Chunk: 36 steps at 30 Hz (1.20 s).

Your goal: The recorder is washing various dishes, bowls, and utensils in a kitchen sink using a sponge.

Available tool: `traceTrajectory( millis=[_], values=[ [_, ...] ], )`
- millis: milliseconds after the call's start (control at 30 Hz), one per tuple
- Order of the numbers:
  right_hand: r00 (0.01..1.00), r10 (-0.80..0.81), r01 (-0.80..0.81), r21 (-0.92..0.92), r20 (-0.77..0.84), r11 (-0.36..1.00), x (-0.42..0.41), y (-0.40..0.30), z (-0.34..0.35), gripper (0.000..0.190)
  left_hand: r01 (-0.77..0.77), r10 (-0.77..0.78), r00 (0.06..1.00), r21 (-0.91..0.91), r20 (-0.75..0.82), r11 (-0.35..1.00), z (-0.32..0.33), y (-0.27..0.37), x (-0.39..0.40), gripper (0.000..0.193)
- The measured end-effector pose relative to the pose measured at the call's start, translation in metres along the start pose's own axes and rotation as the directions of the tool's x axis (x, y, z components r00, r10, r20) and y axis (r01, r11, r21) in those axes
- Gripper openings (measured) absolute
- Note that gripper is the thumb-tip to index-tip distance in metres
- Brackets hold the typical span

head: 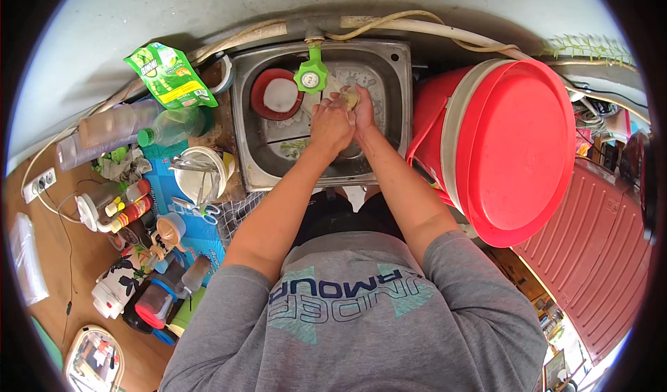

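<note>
Both my hands are together over a metal sink (245, 147), just right of a green tap (311, 74). My right hand (365, 108) has its fingers curled around a pale, yellowish item (350, 99) that I cannot identify. Pressed against the same item is my left hand (333, 123), its fingers partly hidden. A red bowl (258, 97) with white contents sits in the sink's back left. Behind the hands lies a pale flat thing, mostly covered. Green scraps (293, 148) lie on the sink bottom, near my left wrist.
A large red lidded bucket (516, 152) stands close at the sink's right. To the left are a green pouch (172, 76), a plastic bottle (174, 126), a white tub (195, 175) with utensils, and scissors (206, 212). A pipe (406, 24) runs along the wall.
</note>
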State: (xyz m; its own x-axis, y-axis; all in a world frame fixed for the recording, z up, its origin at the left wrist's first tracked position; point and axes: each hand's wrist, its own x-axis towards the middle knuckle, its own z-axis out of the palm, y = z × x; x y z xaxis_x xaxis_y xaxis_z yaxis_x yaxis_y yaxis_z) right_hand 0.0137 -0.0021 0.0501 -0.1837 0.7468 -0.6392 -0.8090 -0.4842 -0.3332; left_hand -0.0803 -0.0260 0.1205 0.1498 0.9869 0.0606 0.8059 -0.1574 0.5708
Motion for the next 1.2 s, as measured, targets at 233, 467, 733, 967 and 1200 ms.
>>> traceTrajectory(
  millis=[233,467,733,967,1200],
  values=[
    [0.985,0.173,-0.173,-0.158,-0.012,0.972,-0.013,0.001,0.024,0.049,0.300,-0.288,0.946,-0.060,0.150,0.952,-0.008,-0.002,0.005,0.048],
    [0.991,0.129,-0.132,-0.118,-0.033,0.984,-0.018,0.012,0.040,0.048,0.507,-0.583,0.752,-0.834,0.306,0.216,-0.019,-0.047,0.010,0.024],
    [1.000,0.030,-0.030,-0.213,-0.004,0.977,0.003,0.029,0.040,0.028,0.094,-0.198,0.949,-0.384,-0.243,0.919,-0.002,-0.059,0.028,0.025],
    [0.953,0.231,-0.249,0.068,0.196,0.966,0.005,0.027,0.064,0.037,-0.292,0.280,0.948,-0.066,-0.148,0.954,-0.037,-0.081,-0.002,0.014],
    [0.925,0.380,-0.373,-0.242,-0.019,0.896,0.037,0.064,0.082,0.038,-0.052,-0.022,0.928,-0.187,-0.372,0.981,-0.060,-0.079,0.004,0.010]
  ],
)
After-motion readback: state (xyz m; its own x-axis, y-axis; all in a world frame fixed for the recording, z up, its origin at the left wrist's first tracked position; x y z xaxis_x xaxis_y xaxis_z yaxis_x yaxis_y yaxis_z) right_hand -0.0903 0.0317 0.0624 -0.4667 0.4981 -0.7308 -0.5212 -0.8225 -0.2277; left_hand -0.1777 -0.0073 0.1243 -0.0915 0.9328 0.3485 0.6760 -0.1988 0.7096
